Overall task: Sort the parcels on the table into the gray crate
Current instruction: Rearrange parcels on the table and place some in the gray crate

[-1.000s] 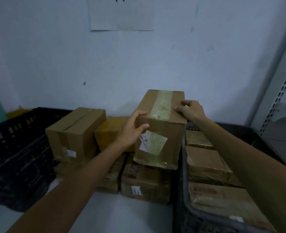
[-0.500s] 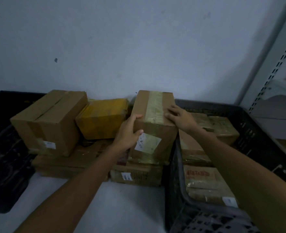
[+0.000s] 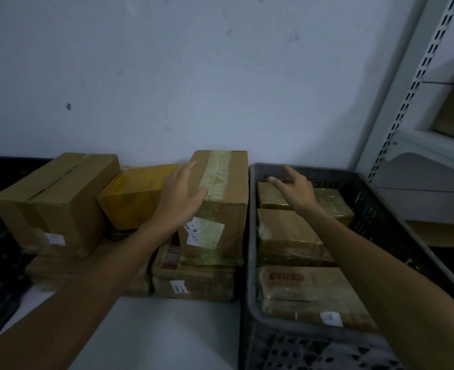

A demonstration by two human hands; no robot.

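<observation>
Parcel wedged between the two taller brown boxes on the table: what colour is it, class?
It is a yellow parcel, shown best in the head view.

Taped box (image 3: 220,204): brown carton, tape strip along the top, white label on the near face; upright on the flat box, just beside the crate's left wall
Flat box (image 3: 194,283): low, brown, white label in front
Yellow parcel (image 3: 135,201): tilted, between taped box and big box
Big box (image 3: 52,204): brown, taped, leftmost
Crate (image 3: 250,236): gray plastic, right of the stack; holds brown wrapped parcels (image 3: 308,292) lying flat, front to back
</observation>
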